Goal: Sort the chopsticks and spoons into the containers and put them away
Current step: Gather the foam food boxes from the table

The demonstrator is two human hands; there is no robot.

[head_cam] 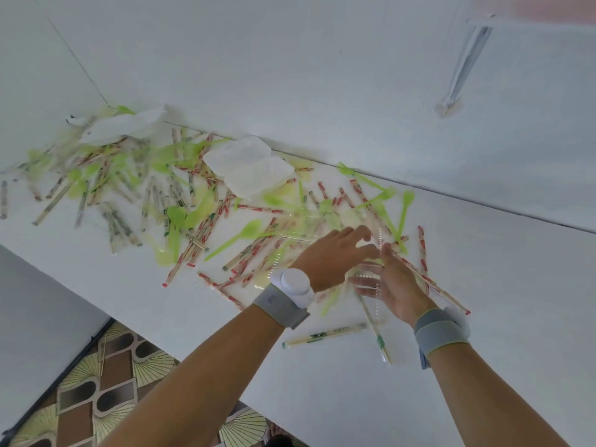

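**A:** How are the hands placed?

**B:** Both reach forward over a white table [483,366], close together. The left hand [335,253] is back-up, fingers stretched toward the right hand [395,287], which stands on edge with its palm facing left. Between them sits a clear container [371,279] — blurred, so I cannot tell whether either hand grips it or only touches it. Each wrist wears a grey band with a white device.

**A:** And the utensils?

**B:** Wrapped chopsticks [200,240] and green spoons [235,237] lie scattered and overlapping across the table, thickest to the left and beyond the hands. A green fork [346,171] lies by the far edge. Two stacked white tubs [251,166] rest among the pile, and a crumpled bag [125,125] sits at the far left — all well apart from the hands. One chopstick pair [322,337] lies just nearer than the hands.
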